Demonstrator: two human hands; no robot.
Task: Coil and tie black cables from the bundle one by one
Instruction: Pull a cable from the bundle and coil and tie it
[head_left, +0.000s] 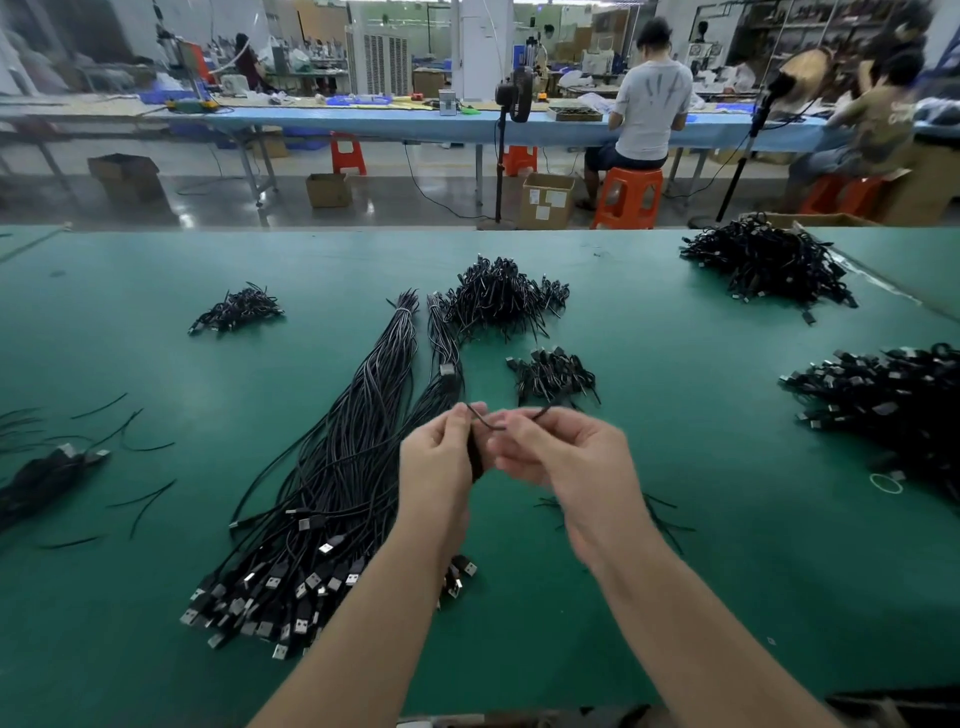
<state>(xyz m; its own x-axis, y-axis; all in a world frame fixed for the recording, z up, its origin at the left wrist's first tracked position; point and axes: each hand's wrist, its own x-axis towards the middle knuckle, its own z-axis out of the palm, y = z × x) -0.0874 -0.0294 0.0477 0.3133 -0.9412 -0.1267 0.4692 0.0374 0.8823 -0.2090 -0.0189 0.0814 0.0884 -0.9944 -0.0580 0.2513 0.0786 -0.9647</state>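
Black coiled cable (475, 457) | left hand (441, 462), right hand (566, 457) pinching twist tie (485, 418)

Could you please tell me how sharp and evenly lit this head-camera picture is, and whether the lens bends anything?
Head view: the right hand is motion-blurred, the left hand sharper; the long bundle of black cables is crisp; the green table mat is lit evenly, with soft shadows; its far edge and the workshop behind bow from wide-angle distortion.
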